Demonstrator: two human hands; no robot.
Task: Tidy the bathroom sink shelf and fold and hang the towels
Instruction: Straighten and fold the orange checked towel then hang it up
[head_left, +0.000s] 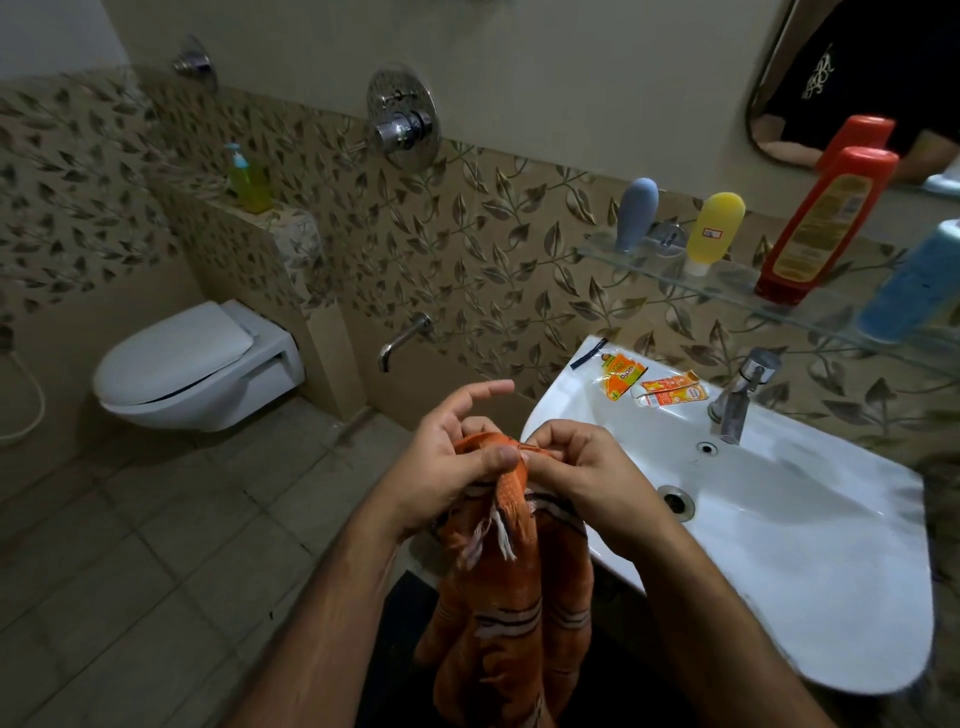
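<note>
Two hands, left (447, 467) and right (576, 467), pinch the orange towel (511, 613) by its top edge beside the sink (779, 519); it hangs limp, light and soft, best held at two corners

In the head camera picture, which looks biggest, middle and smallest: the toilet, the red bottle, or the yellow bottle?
Largest to smallest, as they look:
1. toilet
2. red bottle
3. yellow bottle
The red bottle stands nearer the camera, so its true size against the yellow one is unsure.

No legible text on bottles, sachets.
</note>
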